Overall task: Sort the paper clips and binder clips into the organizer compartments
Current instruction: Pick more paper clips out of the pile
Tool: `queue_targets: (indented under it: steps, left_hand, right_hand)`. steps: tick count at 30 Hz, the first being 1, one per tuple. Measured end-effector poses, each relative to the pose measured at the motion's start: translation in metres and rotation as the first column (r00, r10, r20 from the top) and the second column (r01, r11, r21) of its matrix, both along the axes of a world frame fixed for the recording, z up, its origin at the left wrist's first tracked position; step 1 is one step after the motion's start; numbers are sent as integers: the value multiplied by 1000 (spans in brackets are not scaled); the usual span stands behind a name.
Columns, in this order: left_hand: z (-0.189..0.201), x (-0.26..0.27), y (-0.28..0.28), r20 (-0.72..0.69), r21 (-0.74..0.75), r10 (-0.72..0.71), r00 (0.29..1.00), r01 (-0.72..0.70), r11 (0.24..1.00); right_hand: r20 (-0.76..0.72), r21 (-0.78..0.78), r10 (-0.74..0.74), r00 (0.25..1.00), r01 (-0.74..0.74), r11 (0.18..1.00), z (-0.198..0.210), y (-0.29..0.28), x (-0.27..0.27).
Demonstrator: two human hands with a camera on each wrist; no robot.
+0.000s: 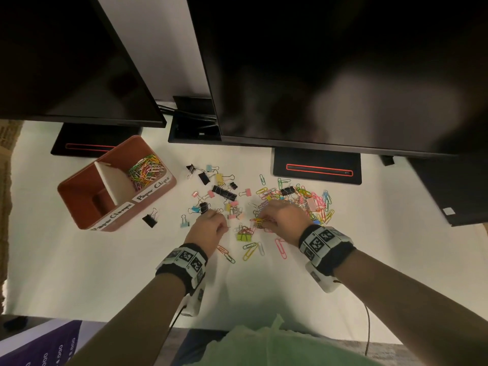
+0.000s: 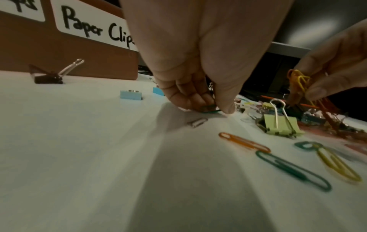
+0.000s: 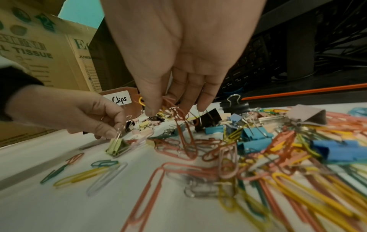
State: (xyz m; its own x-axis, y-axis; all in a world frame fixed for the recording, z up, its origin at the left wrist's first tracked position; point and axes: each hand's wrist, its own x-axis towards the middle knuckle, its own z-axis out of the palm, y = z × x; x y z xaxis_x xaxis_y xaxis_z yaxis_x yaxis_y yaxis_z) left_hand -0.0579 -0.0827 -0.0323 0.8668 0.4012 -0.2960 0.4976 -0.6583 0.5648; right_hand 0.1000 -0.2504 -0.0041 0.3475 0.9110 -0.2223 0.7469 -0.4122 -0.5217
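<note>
The brown organizer [image 1: 158, 192] stands at the left. Its "Paper Clips" compartment [image 1: 146, 167] holds several coloured paper clips; little shows in the "Paper Clamps" one [image 1: 87, 199]. My left hand [image 1: 224, 226] is down on the table, thumb and fingers pinching a small green paper clip [image 2: 211, 110]. My right hand [image 1: 264, 220] pinches a bunch of orange and yellow paper clips [image 3: 179, 114] that dangles just above the mixed pile [image 1: 311, 202]. A green binder clip [image 1: 244, 236] lies between the two hands.
Loose binder clips [image 1: 223, 191] lie scattered between the organizer and the pile, and one black binder clip [image 1: 150, 219] sits by the organizer's front. Several paper clips [image 1: 250, 250] lie near my wrists. Two dark monitors on stands [image 1: 317, 169] overhang the back of the table.
</note>
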Motion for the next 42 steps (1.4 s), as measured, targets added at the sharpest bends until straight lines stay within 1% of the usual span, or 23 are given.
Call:
queue_targets:
  steps: [2,4,6,8,10,12,14,16,18,20,23,25,32,35,39,40,42]
  left_hand:
    - [7,-2,3,27,-24,23,999,-22,999]
    - [15,-6,9,46,-92,73,996,-68,993]
    - [22,-12,15,10,-167,117,993,-114,979]
    - [24,-20,19,-63,-203,119,991,-130,971]
    - [20,-29,21,-116,-211,114,987,-137,968]
    - [14,-36,22,-138,-195,124,983,-149,969]
    - [9,-40,19,-142,-177,142,980,-167,970]
    - [4,-40,16,-119,-150,153,981,-170,974]
    - [0,-38,13,-82,-82,130,988,-137,987]
    - [-4,-35,12,-74,-27,98,992,-100,995]
    - [-6,-32,12,-72,5,66,995,-65,998]
    - [-6,-32,13,-87,32,19,996,-16,999]
    - [-5,-31,21,-121,-44,-56,991,51,998]
    - [0,-30,21,-153,-98,-137,979,123,987]
    - [6,-31,8,-58,-162,-241,969,229,960]
    - [5,-32,3,-36,-159,-254,966,246,956]
    - [2,-35,-6,-17,-103,-305,952,301,948]
  right_hand:
    - [-3,26,5,1000,-5,1000,2,0,0]
    - [-36,53,8,999,-7,999,4,0,1]
    - [-95,21,21,995,-19,1000,6,-1,2]
    - [-131,-27,48,990,-52,998,7,-2,2]
    - [-136,-62,72,988,-81,995,7,-4,2]
    - [-121,-115,92,988,-106,988,4,-5,0]
    - [-90,-169,92,992,-106,980,0,-7,-3]
    - [-66,-201,62,996,-74,977,-5,-9,-5]
    - [-53,-214,35,998,-45,976,-10,-11,-8]
    - [-41,-208,19,999,-28,978,-11,-11,-10]
    - [-28,-189,11,1000,-16,982,-12,-8,-10]
    - [-42,-195,-2,999,-6,981,-10,-6,-10]
    - [-57,-195,-53,997,41,980,-5,-4,-12]
    - [-70,-190,-57,996,43,981,-7,-4,-12]
    - [-71,-207,-61,996,45,977,-8,-2,-11]
    - [-76,-211,-62,995,44,977,-7,-2,-11]
    - [-83,-219,-66,994,47,975,-7,-2,-11]
